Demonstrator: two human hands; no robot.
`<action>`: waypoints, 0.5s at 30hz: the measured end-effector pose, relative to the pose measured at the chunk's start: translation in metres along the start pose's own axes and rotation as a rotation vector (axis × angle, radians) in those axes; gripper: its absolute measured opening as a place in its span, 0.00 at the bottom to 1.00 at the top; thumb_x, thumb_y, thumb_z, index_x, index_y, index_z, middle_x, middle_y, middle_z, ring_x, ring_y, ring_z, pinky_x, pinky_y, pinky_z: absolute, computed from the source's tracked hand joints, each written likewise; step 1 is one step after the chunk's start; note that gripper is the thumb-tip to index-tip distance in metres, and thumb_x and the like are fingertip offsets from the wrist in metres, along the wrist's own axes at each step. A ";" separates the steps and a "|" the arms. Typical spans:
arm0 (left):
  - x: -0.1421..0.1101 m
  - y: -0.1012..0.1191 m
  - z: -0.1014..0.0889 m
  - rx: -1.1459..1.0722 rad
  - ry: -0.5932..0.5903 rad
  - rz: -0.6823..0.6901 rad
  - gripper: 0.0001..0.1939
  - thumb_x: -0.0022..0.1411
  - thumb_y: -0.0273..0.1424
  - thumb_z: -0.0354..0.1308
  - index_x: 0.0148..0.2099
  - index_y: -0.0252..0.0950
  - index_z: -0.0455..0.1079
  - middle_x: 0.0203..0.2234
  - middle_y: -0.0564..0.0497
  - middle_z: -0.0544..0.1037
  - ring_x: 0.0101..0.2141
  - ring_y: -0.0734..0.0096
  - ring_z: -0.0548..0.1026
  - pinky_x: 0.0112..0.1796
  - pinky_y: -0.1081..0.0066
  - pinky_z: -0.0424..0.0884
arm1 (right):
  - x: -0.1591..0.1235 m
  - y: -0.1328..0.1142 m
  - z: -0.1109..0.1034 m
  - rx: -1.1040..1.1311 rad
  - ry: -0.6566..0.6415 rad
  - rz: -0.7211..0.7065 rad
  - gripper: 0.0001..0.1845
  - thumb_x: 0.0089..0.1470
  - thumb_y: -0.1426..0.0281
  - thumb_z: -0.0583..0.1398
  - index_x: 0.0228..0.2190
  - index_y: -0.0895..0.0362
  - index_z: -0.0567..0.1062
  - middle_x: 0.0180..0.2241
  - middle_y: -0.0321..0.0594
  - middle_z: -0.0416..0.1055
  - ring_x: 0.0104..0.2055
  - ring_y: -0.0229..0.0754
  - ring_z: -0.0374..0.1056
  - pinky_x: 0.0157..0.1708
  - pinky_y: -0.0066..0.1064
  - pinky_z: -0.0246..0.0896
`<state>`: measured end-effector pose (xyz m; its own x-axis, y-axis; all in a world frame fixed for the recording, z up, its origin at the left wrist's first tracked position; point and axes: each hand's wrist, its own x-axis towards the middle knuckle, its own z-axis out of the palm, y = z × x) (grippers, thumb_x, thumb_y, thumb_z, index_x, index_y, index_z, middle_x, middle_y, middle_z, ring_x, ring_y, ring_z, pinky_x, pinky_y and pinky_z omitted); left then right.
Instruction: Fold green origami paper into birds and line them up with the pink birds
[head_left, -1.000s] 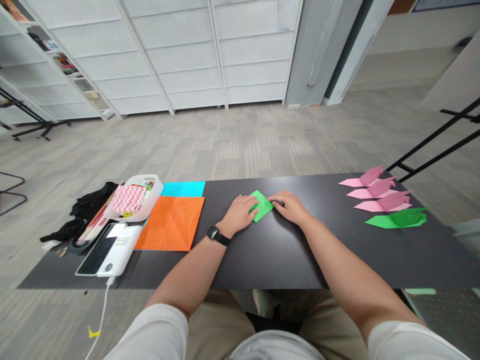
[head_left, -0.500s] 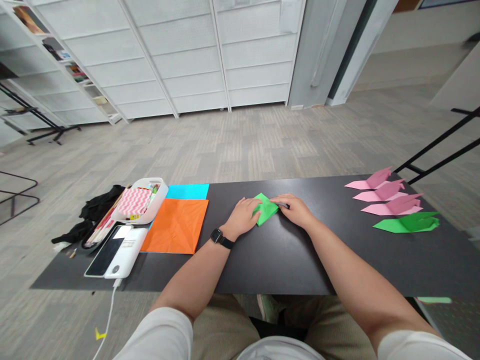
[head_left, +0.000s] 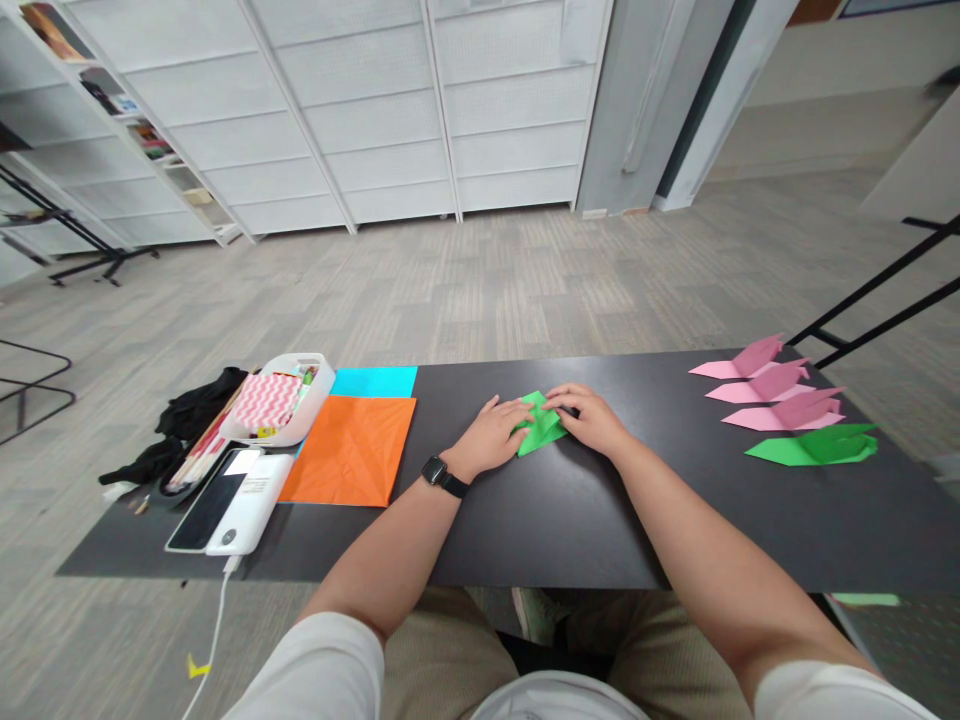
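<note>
A folded piece of green origami paper (head_left: 544, 430) lies on the dark table between my two hands. My left hand (head_left: 491, 435), with a black watch on its wrist, lies over the paper's left side with its fingers stretched out and the thumb apart. At the paper's upper right, my right hand (head_left: 592, 415) has its fingertips closed on a flap. Its thumb and fingers partly hide that edge, so the exact fold is unclear.
Several folded paper birds, pink (head_left: 784, 415) and green (head_left: 817, 446), stand at the right. Orange paper (head_left: 352, 450) and blue paper (head_left: 375, 382) lie left, beside a white basket (head_left: 319, 395), a phone (head_left: 210, 505) and a white power bank (head_left: 251, 505) on the dark table (head_left: 540, 530).
The green paper has shifted slightly right and a flap now shows raised near my right fingers. My right fingertips have moved a little over the paper; my left hand stays on it.
</note>
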<state>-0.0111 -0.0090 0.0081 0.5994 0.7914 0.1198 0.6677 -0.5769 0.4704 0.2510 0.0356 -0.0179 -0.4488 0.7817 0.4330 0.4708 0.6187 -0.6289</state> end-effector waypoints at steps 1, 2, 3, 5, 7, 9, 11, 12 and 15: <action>0.000 0.000 0.000 0.004 -0.006 0.011 0.16 0.77 0.31 0.49 0.59 0.45 0.74 0.69 0.50 0.72 0.71 0.59 0.64 0.72 0.41 0.52 | -0.001 0.001 0.000 -0.014 0.003 -0.004 0.17 0.59 0.76 0.61 0.41 0.47 0.86 0.48 0.42 0.80 0.52 0.48 0.76 0.58 0.49 0.68; 0.000 0.000 -0.001 0.012 -0.005 0.019 0.16 0.77 0.31 0.49 0.59 0.45 0.74 0.69 0.50 0.72 0.72 0.59 0.64 0.72 0.41 0.52 | -0.001 0.001 0.001 -0.028 0.005 -0.006 0.16 0.58 0.76 0.60 0.40 0.47 0.86 0.48 0.42 0.79 0.52 0.48 0.76 0.58 0.49 0.68; 0.000 0.000 -0.001 0.025 0.004 0.024 0.16 0.77 0.31 0.50 0.59 0.45 0.75 0.69 0.51 0.72 0.71 0.57 0.63 0.72 0.41 0.53 | -0.002 0.002 0.001 -0.043 0.006 -0.005 0.16 0.58 0.76 0.60 0.39 0.47 0.85 0.48 0.42 0.79 0.52 0.49 0.75 0.59 0.49 0.68; 0.000 -0.001 -0.001 0.054 0.041 0.036 0.15 0.75 0.33 0.55 0.59 0.44 0.76 0.68 0.49 0.72 0.70 0.54 0.66 0.71 0.42 0.56 | -0.003 0.003 0.001 -0.070 0.005 0.001 0.16 0.56 0.77 0.60 0.39 0.48 0.85 0.49 0.42 0.78 0.54 0.49 0.74 0.60 0.50 0.67; 0.001 -0.002 -0.002 0.074 0.076 0.055 0.15 0.73 0.34 0.58 0.58 0.43 0.77 0.66 0.47 0.74 0.66 0.53 0.70 0.69 0.45 0.61 | -0.004 0.004 0.001 -0.088 -0.003 0.010 0.17 0.55 0.78 0.60 0.38 0.48 0.85 0.50 0.42 0.77 0.55 0.49 0.73 0.61 0.51 0.66; 0.001 -0.002 -0.002 0.082 0.090 0.075 0.15 0.73 0.35 0.59 0.58 0.43 0.78 0.64 0.46 0.76 0.62 0.54 0.72 0.67 0.48 0.64 | -0.005 0.005 0.001 -0.104 -0.012 0.019 0.18 0.55 0.78 0.61 0.40 0.48 0.85 0.51 0.42 0.76 0.56 0.50 0.73 0.62 0.51 0.65; 0.001 -0.003 -0.001 0.084 0.088 0.084 0.15 0.73 0.35 0.59 0.58 0.43 0.78 0.63 0.46 0.77 0.61 0.55 0.73 0.66 0.48 0.65 | -0.005 0.006 0.001 -0.116 -0.023 0.025 0.18 0.55 0.77 0.61 0.42 0.48 0.85 0.52 0.43 0.75 0.57 0.51 0.72 0.62 0.52 0.64; 0.000 -0.003 -0.002 0.084 0.085 0.084 0.16 0.72 0.35 0.59 0.59 0.43 0.78 0.63 0.46 0.77 0.61 0.55 0.73 0.66 0.49 0.65 | -0.005 0.006 0.001 -0.120 -0.027 0.027 0.18 0.55 0.77 0.61 0.42 0.48 0.85 0.52 0.43 0.75 0.58 0.51 0.72 0.63 0.52 0.64; 0.000 -0.002 -0.003 0.076 0.080 0.077 0.17 0.72 0.36 0.60 0.60 0.43 0.78 0.63 0.47 0.77 0.61 0.55 0.72 0.66 0.49 0.64 | -0.005 0.006 0.000 -0.120 -0.028 0.032 0.18 0.55 0.76 0.61 0.42 0.48 0.85 0.52 0.43 0.75 0.58 0.51 0.71 0.63 0.53 0.64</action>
<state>-0.0140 -0.0075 0.0095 0.6150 0.7561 0.2238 0.6543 -0.6477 0.3903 0.2557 0.0355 -0.0237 -0.4520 0.7999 0.3947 0.5721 0.5994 -0.5598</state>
